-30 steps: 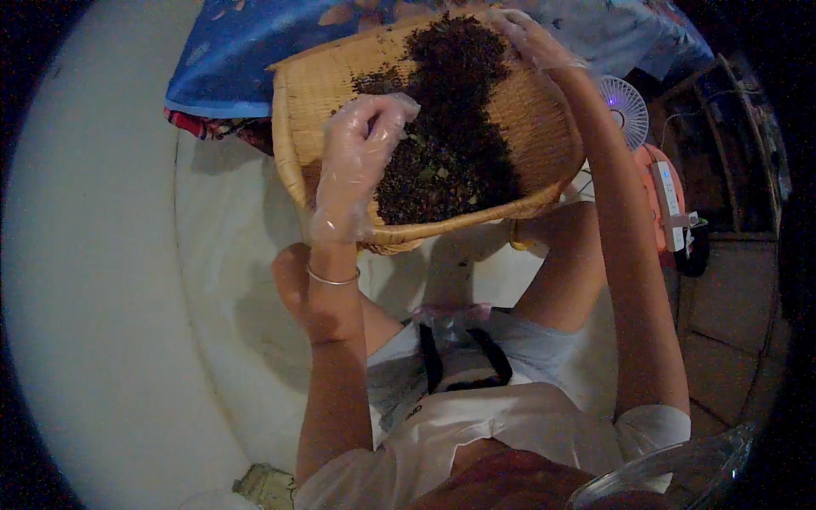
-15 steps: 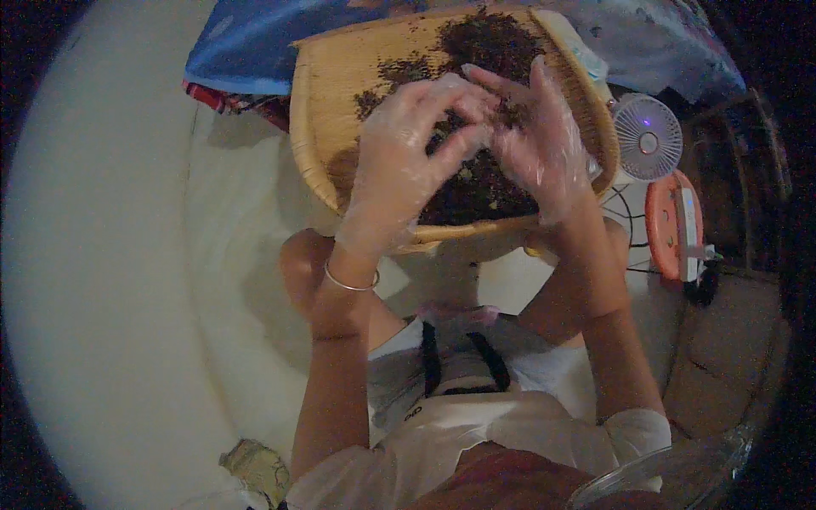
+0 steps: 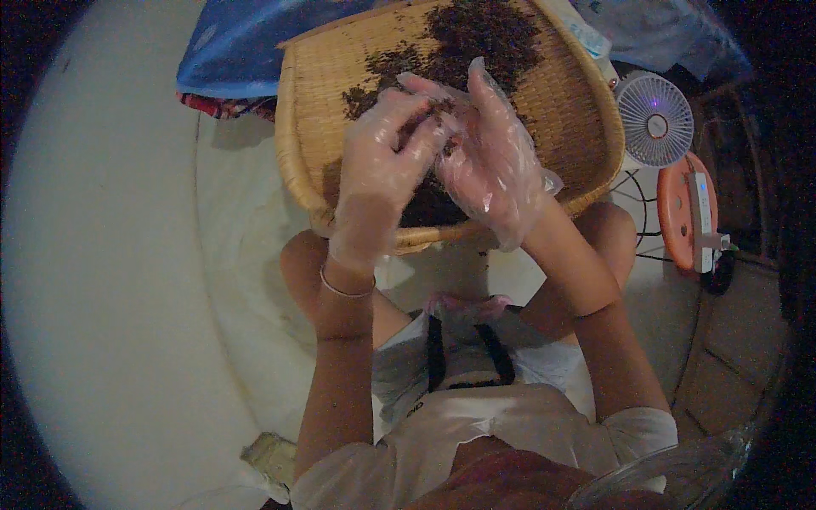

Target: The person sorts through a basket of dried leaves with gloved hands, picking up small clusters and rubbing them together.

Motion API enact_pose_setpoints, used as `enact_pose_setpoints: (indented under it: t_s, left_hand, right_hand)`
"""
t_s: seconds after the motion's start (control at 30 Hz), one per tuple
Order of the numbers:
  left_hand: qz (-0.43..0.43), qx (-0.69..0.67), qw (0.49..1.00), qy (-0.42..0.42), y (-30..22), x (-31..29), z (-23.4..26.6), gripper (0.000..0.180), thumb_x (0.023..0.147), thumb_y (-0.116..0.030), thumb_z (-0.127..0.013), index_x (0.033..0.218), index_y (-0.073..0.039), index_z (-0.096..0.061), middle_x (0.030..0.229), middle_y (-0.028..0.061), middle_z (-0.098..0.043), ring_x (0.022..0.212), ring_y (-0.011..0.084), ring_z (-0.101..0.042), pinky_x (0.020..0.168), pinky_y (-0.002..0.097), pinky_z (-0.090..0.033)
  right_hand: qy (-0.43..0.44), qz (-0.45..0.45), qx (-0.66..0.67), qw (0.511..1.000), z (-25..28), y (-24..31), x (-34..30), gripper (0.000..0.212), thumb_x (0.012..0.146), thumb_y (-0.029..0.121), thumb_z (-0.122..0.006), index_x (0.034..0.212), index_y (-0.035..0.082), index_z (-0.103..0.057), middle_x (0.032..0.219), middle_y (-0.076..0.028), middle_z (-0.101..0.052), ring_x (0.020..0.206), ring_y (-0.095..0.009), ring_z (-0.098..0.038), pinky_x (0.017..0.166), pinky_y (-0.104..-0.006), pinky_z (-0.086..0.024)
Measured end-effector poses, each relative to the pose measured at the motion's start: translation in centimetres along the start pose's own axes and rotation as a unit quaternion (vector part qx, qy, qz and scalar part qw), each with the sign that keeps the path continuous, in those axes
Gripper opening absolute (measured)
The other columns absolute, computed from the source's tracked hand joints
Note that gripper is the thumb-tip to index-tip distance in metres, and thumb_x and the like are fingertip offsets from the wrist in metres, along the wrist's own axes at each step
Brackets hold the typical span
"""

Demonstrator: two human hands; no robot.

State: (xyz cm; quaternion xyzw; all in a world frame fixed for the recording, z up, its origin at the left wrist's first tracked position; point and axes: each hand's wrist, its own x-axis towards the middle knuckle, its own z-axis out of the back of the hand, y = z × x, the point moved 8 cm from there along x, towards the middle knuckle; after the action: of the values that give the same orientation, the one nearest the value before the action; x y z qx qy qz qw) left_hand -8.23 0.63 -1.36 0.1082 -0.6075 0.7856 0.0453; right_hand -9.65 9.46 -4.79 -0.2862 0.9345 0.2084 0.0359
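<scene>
Both my hands wear thin clear plastic gloves and meet above a woven bamboo tray (image 3: pixel 310 127). The fingers of my left hand (image 3: pixel 382 153) are bent into a pinch against the right palm, over a few dark crumbly bits (image 3: pixel 444 146). My right hand (image 3: pixel 493 161) is turned palm up, its thumb and fingers spread apart. A heap of dark, crumbly, leaf-like material (image 3: pixel 484 42) lies at the tray's far side, with a looser patch to its left. More of it shows under my hands, partly hidden by them.
A small white fan (image 3: pixel 656 123) stands to the right of the tray. Beside it are an orange plastic piece (image 3: pixel 680 204), a white power strip (image 3: pixel 704 223) and black cables. Blue cloth (image 3: pixel 246 47) hangs behind the tray. My bent knees (image 3: pixel 302 272) flank its near edge.
My right hand has moved left and turned its palm further up, nearer the left fingers. The left hand has shifted slightly down and left. The view has tilted a little.
</scene>
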Motion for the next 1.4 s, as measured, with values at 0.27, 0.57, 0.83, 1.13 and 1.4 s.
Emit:
enact_pose_setpoints:
  t_s: [0.27,0.57,0.83,1.13,1.4]
  left_hand:
    - [0.06,0.006,0.998,-0.012,0.9,-0.3,2.9,0.029,0.087,-0.013,-0.065,0.114,-0.005,-0.062,0.094,0.0075,-0.066,0.085,0.0132,-0.06,0.075,0.0277,-0.049]
    - [-0.094,0.339,0.934,0.06,-2.1,-0.2,0.3,0.029,0.08,-0.009,-0.063,0.108,-0.004,-0.061,0.104,0.0184,-0.062,0.092,0.0352,-0.06,0.081,0.0388,-0.049]
    - [0.066,-0.43,0.9,-0.021,1.8,0.1,-0.3,0.045,0.096,-0.031,-0.047,0.124,0.004,-0.049,0.123,0.0167,-0.054,0.116,0.026,-0.05,0.1,0.0387,-0.039]
    - [0.156,-0.596,0.783,-0.087,3.3,-2.5,-3.2,0.055,0.1,-0.04,-0.033,0.128,0.007,-0.044,0.129,0.0194,-0.051,0.121,0.0278,-0.048,0.106,0.0394,-0.036]
    - [0.131,-0.619,0.769,-0.091,3.4,-3.0,-3.7,0.055,0.1,-0.039,-0.033,0.128,0.006,-0.044,0.129,0.0189,-0.052,0.122,0.0269,-0.047,0.107,0.04,-0.034]
  right_hand:
    - [0.042,0.112,-0.28,0.953,-0.7,2.4,0.0,0.054,0.095,0.043,-0.047,0.128,0.001,-0.049,0.124,-0.009,-0.055,0.114,-0.021,-0.053,0.101,-0.0348,-0.04]
    - [0.122,0.313,-0.671,0.662,-2.3,5.4,-1.3,0.032,0.088,0.029,-0.063,0.102,0.0,-0.064,0.09,-0.011,-0.065,0.089,-0.015,-0.061,0.081,-0.0288,-0.048]
    - [0.072,0.17,-0.482,0.856,-2.0,5.2,-1.1,0.026,0.086,0.025,-0.066,0.091,0.0,-0.063,0.076,-0.006,-0.061,0.07,-0.012,-0.06,0.066,-0.027,-0.048]
    - [0.199,0.202,-0.716,0.638,-3.5,0.7,-2.6,0.019,0.084,0.009,-0.061,0.101,0.001,-0.058,0.089,-0.015,-0.06,0.085,-0.028,-0.058,0.077,-0.0352,-0.046]
    - [0.174,0.337,-0.755,0.535,-3.0,1.9,-2.3,0.013,0.083,0.007,-0.06,0.095,0.002,-0.057,0.089,-0.018,-0.058,0.081,-0.037,-0.057,0.073,-0.039,-0.047]
